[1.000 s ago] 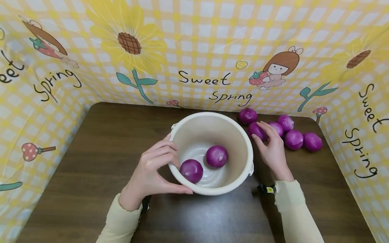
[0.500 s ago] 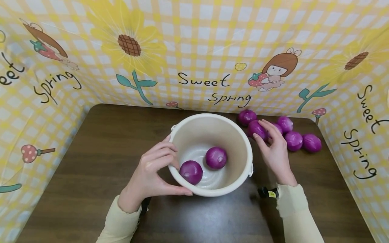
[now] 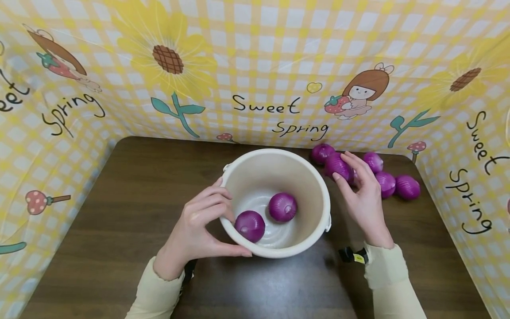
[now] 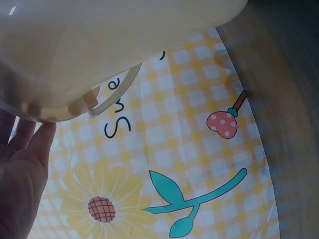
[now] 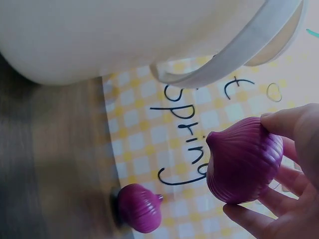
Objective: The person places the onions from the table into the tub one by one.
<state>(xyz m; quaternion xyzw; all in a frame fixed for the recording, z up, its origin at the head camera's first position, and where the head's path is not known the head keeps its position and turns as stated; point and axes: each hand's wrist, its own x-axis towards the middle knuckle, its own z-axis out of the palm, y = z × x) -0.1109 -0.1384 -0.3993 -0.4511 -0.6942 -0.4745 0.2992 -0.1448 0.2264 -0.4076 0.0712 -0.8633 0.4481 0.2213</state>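
Observation:
A cream bucket stands on the table with two purple onions inside, one onion by the left wall and another onion near the middle. My left hand grips the bucket's left rim, thumb along the front and fingers on the outer side. To the right of the bucket, my right hand pinches a purple onion between thumb and fingers. In the right wrist view this onion sits between the fingertips, its pointed end toward the bucket.
Several more purple onions lie at the table's back right: one onion behind the held one, others such as an onion to the right. A checked yellow cloth walls the back and sides of the dark wooden table.
My right hand has shifted slightly right and raised the onion a little from among the others. My left hand and the bucket stay almost still.

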